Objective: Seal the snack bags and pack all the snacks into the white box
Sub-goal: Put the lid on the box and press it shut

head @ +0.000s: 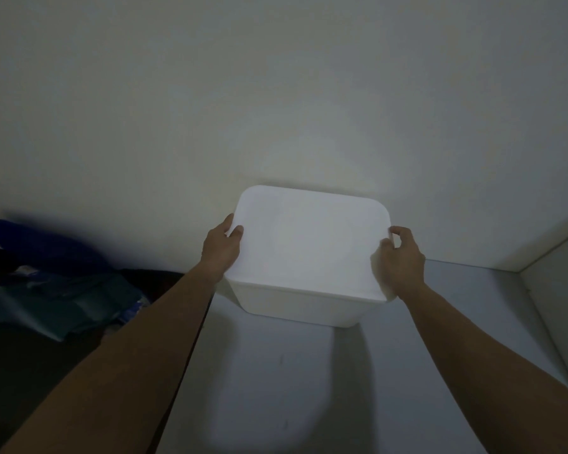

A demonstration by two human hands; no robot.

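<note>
The white box (pixel 309 253) stands on a pale table near the wall, with a flat white lid covering its top. My left hand (pixel 222 245) grips the lid's left edge, thumb on top and fingers curled under the rim. My right hand (pixel 400 257) grips the right edge the same way. The lid hides the inside of the box, and no snack bags show.
The pale tabletop (pixel 276 371) stretches toward me from the box. A plain wall (pixel 276 93) rises right behind it, and another wall panel (pixel 558 290) closes the right side. Dark blue and teal cloth (pixel 56 290) lies piled at the left, beyond the table's edge.
</note>
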